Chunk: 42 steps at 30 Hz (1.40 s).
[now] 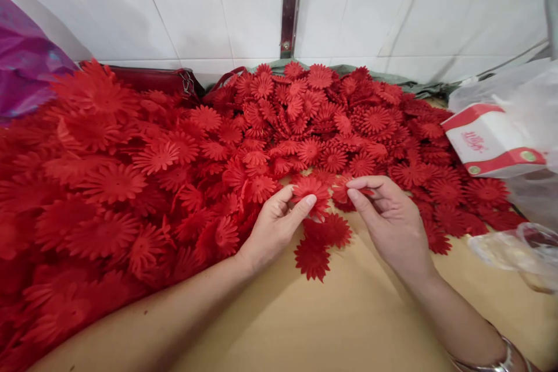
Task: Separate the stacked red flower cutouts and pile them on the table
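Between the thumb and fingers of my left hand (279, 218) is a red fabric flower piece (310, 190), flat with narrow scalloped petals. My right hand (390, 215) pinches another red flower piece (340, 190) by its edge, close to the first; whether the two touch I cannot tell. Below them, a few darker red flower pieces (314, 258) lie on the tan tabletop (300, 325). A large heap of the same flower pieces (113, 183) spreads to the left and behind my hands, with small holes at some centres.
A dark red bag (143, 78) lies behind the heap, against the white tiled wall (244, 6). Purple plastic (26, 64) is at the far left. On the right are a white and red box (488, 139), a clear plastic bag (532, 99) and a clear plastic container (518, 250).
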Available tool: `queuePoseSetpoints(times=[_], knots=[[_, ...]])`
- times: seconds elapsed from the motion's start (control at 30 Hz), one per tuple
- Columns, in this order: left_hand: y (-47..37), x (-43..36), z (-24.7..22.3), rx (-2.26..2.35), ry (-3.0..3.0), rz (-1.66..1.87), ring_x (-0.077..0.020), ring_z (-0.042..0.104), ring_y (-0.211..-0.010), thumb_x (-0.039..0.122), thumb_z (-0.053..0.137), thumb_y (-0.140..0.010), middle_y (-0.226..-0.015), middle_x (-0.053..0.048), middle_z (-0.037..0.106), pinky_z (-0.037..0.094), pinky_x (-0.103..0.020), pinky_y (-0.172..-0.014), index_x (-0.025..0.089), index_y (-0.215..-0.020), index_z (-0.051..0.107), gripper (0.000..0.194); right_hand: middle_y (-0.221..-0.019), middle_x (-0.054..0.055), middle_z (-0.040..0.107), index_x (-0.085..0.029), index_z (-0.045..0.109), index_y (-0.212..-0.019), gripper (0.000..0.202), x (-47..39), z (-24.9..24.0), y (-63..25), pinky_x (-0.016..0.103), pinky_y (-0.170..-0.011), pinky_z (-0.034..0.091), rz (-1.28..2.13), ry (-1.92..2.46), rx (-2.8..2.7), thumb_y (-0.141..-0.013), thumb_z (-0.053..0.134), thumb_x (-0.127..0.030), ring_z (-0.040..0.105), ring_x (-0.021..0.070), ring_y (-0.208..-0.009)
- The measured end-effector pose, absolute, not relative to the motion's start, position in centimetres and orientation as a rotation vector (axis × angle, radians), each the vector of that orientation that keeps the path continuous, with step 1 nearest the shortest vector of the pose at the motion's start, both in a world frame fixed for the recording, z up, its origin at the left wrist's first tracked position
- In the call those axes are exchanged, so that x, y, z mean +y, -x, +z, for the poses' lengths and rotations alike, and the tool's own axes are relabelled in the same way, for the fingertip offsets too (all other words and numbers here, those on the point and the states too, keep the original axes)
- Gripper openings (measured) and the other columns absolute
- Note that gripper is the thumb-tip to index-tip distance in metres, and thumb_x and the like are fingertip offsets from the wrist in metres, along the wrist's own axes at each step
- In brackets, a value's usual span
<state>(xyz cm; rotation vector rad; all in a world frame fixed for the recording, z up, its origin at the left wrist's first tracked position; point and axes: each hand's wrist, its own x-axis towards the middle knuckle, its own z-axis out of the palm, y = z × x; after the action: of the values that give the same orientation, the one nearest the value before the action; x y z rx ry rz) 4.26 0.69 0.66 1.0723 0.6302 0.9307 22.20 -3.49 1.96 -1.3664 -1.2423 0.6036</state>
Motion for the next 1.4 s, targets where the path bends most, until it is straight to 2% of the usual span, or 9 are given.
queuePoseSetpoints(times=[0.23, 0.43, 0.5, 0.6, 0.7, 0.87, 1.1, 1.23, 1.4], knots=[[-4.4, 0.5, 0.8, 0.603, -1.064, 0.965, -0.0169, 0.067, -0.102, 0.035, 0.067, -0.093, -0.113, -0.006, 0.072, 0.053, -0.031, -0.097, 0.018, -0.115, 0.062, 0.028, -0.078, -0.004, 0.068, -0.027, 0.061, -0.109, 0.021, -3.1, 1.8, -22.6, 0.024, -0.07, 0.055, 0.727, 1.273, -1.16, -0.091, 0.069, -0.026, 0.065, 0.0111, -0.069], [-4.4, 0.7, 0.6, 0.582, -1.067, 0.952, -0.0134, 0.065, -0.082, 0.04, 0.061, -0.096, -0.096, -0.003, 0.071, 0.055, -0.026, -0.08, 0.017, -0.1, 0.065, 0.024, -0.069, -0.004, 0.064, -0.024, 0.062, -0.097, 0.013, -3.2, 1.7, -22.5, 0.023, -0.063, 0.053, 0.646, 1.38, -1.186, -0.091, 0.069, -0.033, 0.062, 0.0114, -0.062], [-4.4, 0.7, 0.7, 0.603, -1.113, 0.95, -0.013, 0.063, -0.081, 0.04, 0.065, -0.093, -0.092, -0.003, 0.07, 0.053, -0.025, -0.079, 0.016, -0.096, 0.066, 0.024, -0.082, -0.001, 0.069, -0.025, 0.062, -0.107, 0.021, -3.2, 1.5, -22.3, 0.027, -0.071, 0.056, 0.66, 1.357, -1.218, -0.089, 0.071, -0.033, 0.067, 0.0139, -0.073], [-4.4, 0.6, 0.9, 0.624, -1.17, 0.953, -0.0124, 0.062, -0.08, 0.04, 0.072, -0.087, -0.089, -0.002, 0.069, 0.051, -0.024, -0.078, 0.015, -0.094, 0.066, 0.026, -0.123, 0.007, 0.067, -0.028, 0.058, -0.126, 0.041, -3.3, 1.5, -22.0, 0.035, -0.094, 0.054, 0.614, 1.287, -1.358, -0.088, 0.072, -0.033, 0.066, 0.0206, -0.112], [-4.4, 0.4, 0.6, 0.641, -1.205, 0.939, -0.0101, 0.057, -0.072, 0.04, 0.075, -0.085, -0.081, 0.0, 0.065, 0.049, -0.022, -0.07, 0.015, -0.09, 0.064, 0.028, -0.138, 0.009, 0.058, -0.027, 0.064, -0.123, 0.03, -3.6, 1.7, -22.0, 0.039, -0.108, 0.045, 0.519, 1.266, -1.565, -0.093, 0.065, -0.034, 0.054, 0.0232, -0.131], [-4.4, 0.4, 0.0, 0.677, -1.266, 0.921, -0.0089, 0.054, -0.066, 0.041, 0.075, -0.084, -0.075, 0.002, 0.062, 0.044, -0.022, -0.063, 0.015, -0.086, 0.061, 0.029, -0.105, 0.004, 0.069, -0.024, 0.067, -0.092, 0.006, -3.6, 1.7, -21.9, 0.034, -0.097, 0.049, 0.561, 1.264, -1.583, -0.093, 0.066, -0.03, 0.064, 0.0188, -0.105], [-4.3, 0.2, 0.7, 0.761, -1.32, 0.952, -0.0097, 0.055, -0.064, 0.037, 0.07, -0.089, -0.072, 0.002, 0.061, 0.045, -0.023, -0.062, 0.016, -0.087, 0.061, 0.023, -0.084, -0.001, 0.064, -0.023, 0.061, -0.088, 0.012, -3.2, 1.4, -22.9, 0.026, -0.073, 0.048, 0.559, 1.374, -1.241, -0.093, 0.066, -0.033, 0.059, 0.0136, -0.077], [-3.9, 0.2, 0.6, 0.855, -1.435, 1.216, -0.0142, 0.063, -0.089, 0.029, 0.064, -0.093, -0.101, -0.004, 0.066, 0.051, -0.026, -0.081, 0.02, -0.111, 0.06, 0.02, -0.083, -0.001, 0.064, -0.024, 0.062, -0.092, 0.011, -3.0, 1.3, -22.8, 0.025, -0.07, 0.048, 0.61, 1.372, -1.171, -0.091, 0.069, -0.032, 0.059, 0.0131, -0.076], [-3.8, 0.5, -0.1, 0.887, -1.485, 1.391, -0.018, 0.057, -0.117, 0.02, 0.059, -0.094, -0.126, -0.009, 0.059, 0.046, -0.032, -0.102, 0.021, -0.127, 0.053, 0.033, -0.089, 0.0, 0.067, -0.026, 0.061, -0.105, 0.019, -2.9, 1.3, -22.6, 0.026, -0.072, 0.05, 0.665, 1.345, -1.138, -0.089, 0.07, -0.031, 0.061, 0.014, -0.078]])
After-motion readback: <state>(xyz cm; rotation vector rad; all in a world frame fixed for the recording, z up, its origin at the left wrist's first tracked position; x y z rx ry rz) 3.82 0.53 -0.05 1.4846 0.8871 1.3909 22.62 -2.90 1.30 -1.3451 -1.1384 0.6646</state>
